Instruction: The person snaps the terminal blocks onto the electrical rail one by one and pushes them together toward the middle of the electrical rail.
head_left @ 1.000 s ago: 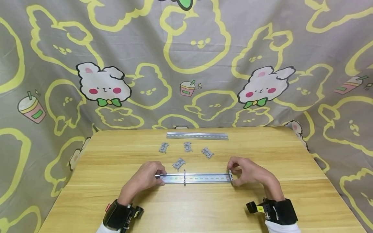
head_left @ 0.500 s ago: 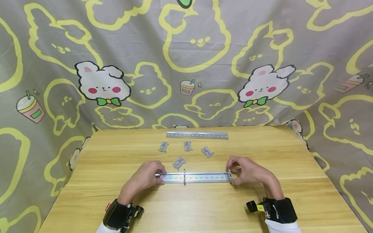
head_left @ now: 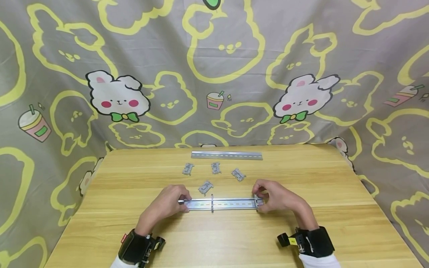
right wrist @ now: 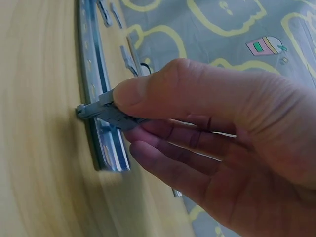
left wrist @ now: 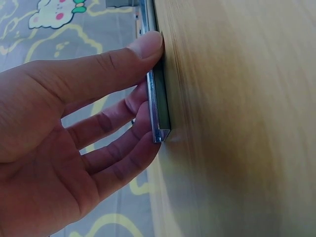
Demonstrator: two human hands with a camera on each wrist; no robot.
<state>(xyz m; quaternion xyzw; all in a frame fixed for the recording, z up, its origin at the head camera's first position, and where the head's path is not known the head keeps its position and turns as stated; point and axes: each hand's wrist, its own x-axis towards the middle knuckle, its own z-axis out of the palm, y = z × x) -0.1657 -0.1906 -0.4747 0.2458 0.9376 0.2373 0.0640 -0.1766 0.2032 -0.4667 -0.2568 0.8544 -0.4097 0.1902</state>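
Note:
A slotted metal DIN rail [head_left: 234, 204] lies crosswise on the wooden table in front of me. My left hand [head_left: 170, 201] holds its left end between thumb and fingers; the left wrist view shows the rail's end [left wrist: 160, 111] in that grip. Near the right end, my right hand [head_left: 276, 197] pinches a grey terminal block [right wrist: 111, 112] that stands across the rail, a short way in from the tip. Whether this block is clipped on, I cannot tell. Another terminal block [head_left: 212, 204] stands upright across the rail, left of its middle.
Several loose grey terminal blocks [head_left: 216, 168] lie flat behind the rail, the nearest block [head_left: 206, 187] close to it. A second DIN rail [head_left: 226, 155] lies near the table's back edge. A patterned curtain [head_left: 231, 93] hangs behind the table [head_left: 214, 238].
My right hand has moved left along the rail with its terminal block, so the rail's right tip now shows beyond the block. The left hand and the rail have stayed in place.

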